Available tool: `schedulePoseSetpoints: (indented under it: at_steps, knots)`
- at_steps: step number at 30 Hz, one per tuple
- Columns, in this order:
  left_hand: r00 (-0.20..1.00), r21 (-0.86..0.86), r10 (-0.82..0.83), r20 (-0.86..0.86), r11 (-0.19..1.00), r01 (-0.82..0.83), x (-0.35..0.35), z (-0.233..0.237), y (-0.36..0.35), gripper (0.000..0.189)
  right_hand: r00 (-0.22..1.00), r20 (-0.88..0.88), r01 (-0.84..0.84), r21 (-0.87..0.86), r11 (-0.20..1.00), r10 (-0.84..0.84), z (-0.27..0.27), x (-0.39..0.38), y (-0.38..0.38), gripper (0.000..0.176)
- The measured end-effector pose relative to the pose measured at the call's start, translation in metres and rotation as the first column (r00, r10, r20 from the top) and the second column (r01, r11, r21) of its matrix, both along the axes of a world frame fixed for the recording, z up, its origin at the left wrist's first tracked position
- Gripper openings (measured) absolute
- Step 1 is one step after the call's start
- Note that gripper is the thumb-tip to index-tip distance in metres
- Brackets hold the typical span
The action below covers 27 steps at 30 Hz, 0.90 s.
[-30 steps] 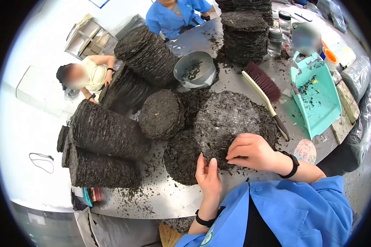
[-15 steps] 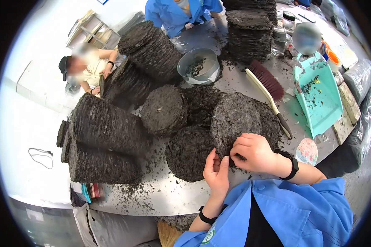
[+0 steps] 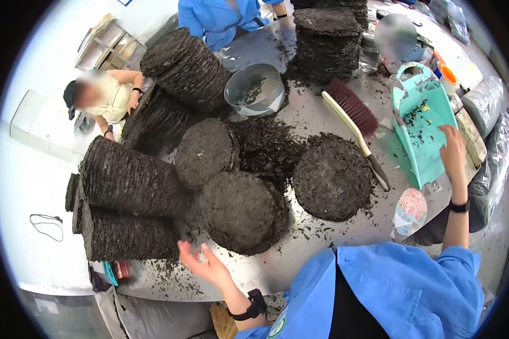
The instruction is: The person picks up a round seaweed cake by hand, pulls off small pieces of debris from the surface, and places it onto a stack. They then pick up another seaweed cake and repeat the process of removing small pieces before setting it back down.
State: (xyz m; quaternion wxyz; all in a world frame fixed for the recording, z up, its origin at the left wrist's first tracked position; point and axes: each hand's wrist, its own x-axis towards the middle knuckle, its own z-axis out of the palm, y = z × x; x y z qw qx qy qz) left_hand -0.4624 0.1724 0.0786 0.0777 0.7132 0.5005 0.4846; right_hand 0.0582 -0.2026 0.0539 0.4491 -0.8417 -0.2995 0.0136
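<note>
My left hand (image 3: 203, 264) is palm up with fingers apart and empty, just below a round dark cake (image 3: 238, 210) lying on a low pile. To the right, my right hand (image 3: 452, 151) has its fingers spread over the right edge of the turquoise dustpan (image 3: 427, 133), which holds dark scraps. Between my hands another round dark cake (image 3: 333, 178) lies flat. A brush (image 3: 353, 113) with dark red bristles rests above it. Loose dark flakes (image 3: 268, 147) are heaped between the piles.
Tall stacks of dark cakes stand at the back (image 3: 328, 45) and left (image 3: 133, 178). A clear round container (image 3: 254, 90) sits behind the flakes. One person (image 3: 223, 20) in blue is across the table (image 3: 169, 282); another (image 3: 110, 96) is at the left.
My hands have parted, left hand leftward, right hand rightward to the dustpan. The cake they held now lies on the pile at the left. The view has shifted slightly.
</note>
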Motion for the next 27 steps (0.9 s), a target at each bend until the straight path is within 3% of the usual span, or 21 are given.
schedulePoseSetpoints:
  at_steps: [2, 4, 5, 6, 7, 8, 9, 10, 11, 16, 19, 21, 22, 24, 25, 27]
  knots:
    - [0.994, 0.104, -0.074, 0.078, 0.992, 0.066, 0.025, 0.021, -0.020, 0.038, 0.998, -0.053, -0.043, 0.034, 0.998, 0.045, 0.012, -0.043, 0.016, 0.035]
    - [0.833, -0.129, -0.454, 0.315, 0.849, 0.512, 0.059, 0.008, -0.042, 0.036, 0.962, -0.214, -0.162, 0.063, 0.985, 0.172, 0.005, -0.088, 0.053, 0.031]
    - [0.739, -0.157, -0.665, 0.104, 0.723, 0.673, 0.085, 0.008, -0.053, 0.039, 0.954, -0.148, -0.263, 0.017, 0.965, 0.262, 0.009, -0.114, 0.077, 0.028]
    - [0.640, -0.353, -0.768, 0.029, 0.591, 0.726, 0.108, 0.007, -0.070, 0.047, 0.901, 0.088, -0.419, -0.072, 0.905, 0.424, 0.019, -0.136, 0.100, 0.027]
    - [0.631, -0.344, -0.767, -0.115, 0.627, 0.699, 0.127, -0.001, -0.082, 0.055, 0.834, 0.168, -0.522, -0.062, 0.850, 0.525, 0.013, -0.150, 0.118, 0.027]
    - [0.609, -0.327, -0.750, -0.258, 0.661, 0.675, 0.140, -0.012, -0.090, 0.064, 0.825, 0.209, -0.511, -0.126, 0.851, 0.526, 0.005, -0.165, 0.129, 0.027]
    - [0.605, -0.323, -0.752, -0.263, 0.659, 0.679, 0.143, -0.029, -0.092, 0.064, 0.811, 0.217, -0.523, -0.145, 0.840, 0.543, -0.001, -0.173, 0.137, 0.027]
    - [0.643, -0.538, -0.755, 0.126, 0.493, 0.684, 0.143, -0.050, -0.092, 0.070, 0.809, 0.243, -0.512, -0.153, 0.845, 0.534, -0.003, -0.178, 0.139, 0.027]
    - [0.654, -0.663, -0.585, 0.479, 0.246, 0.707, 0.144, -0.062, -0.093, 0.075, 0.826, 0.246, -0.490, -0.132, 0.862, 0.507, -0.007, -0.181, 0.140, 0.027]
    - [0.654, -0.640, -0.668, 0.355, 0.335, 0.691, 0.140, -0.064, -0.104, 0.072, 0.822, 0.333, -0.438, -0.147, 0.887, 0.462, -0.009, -0.194, 0.146, 0.023]
    - [0.653, -0.682, -0.702, 0.285, 0.330, 0.653, 0.140, -0.059, -0.105, 0.071, 0.726, 0.328, -0.628, -0.045, 0.777, 0.605, -0.027, -0.206, 0.160, 0.007]
    - [0.655, -0.644, -0.751, 0.090, 0.458, 0.613, 0.141, -0.056, -0.109, 0.070, 0.733, 0.331, -0.608, -0.074, 0.791, 0.594, -0.030, -0.207, 0.167, 0.006]
    - [0.658, -0.647, -0.747, 0.094, 0.457, 0.611, 0.141, -0.056, -0.111, 0.070, 0.741, 0.336, -0.586, -0.100, 0.804, 0.582, -0.030, -0.207, 0.169, 0.006]
    - [0.577, -0.479, -0.797, -0.178, 0.582, 0.657, 0.142, -0.054, -0.109, 0.069, 0.732, 0.331, -0.598, -0.104, 0.794, 0.595, -0.029, -0.206, 0.172, 0.003]
    - [0.526, -0.504, -0.832, -0.174, 0.535, 0.679, 0.143, -0.055, -0.108, 0.064, 0.714, 0.334, -0.602, -0.156, 0.783, 0.615, -0.025, -0.206, 0.173, 0.003]
    - [0.511, -0.490, -0.825, -0.242, 0.559, 0.669, 0.142, -0.059, -0.106, 0.061, 0.687, 0.334, -0.597, -0.247, 0.763, 0.645, -0.022, -0.207, 0.175, 0.003]
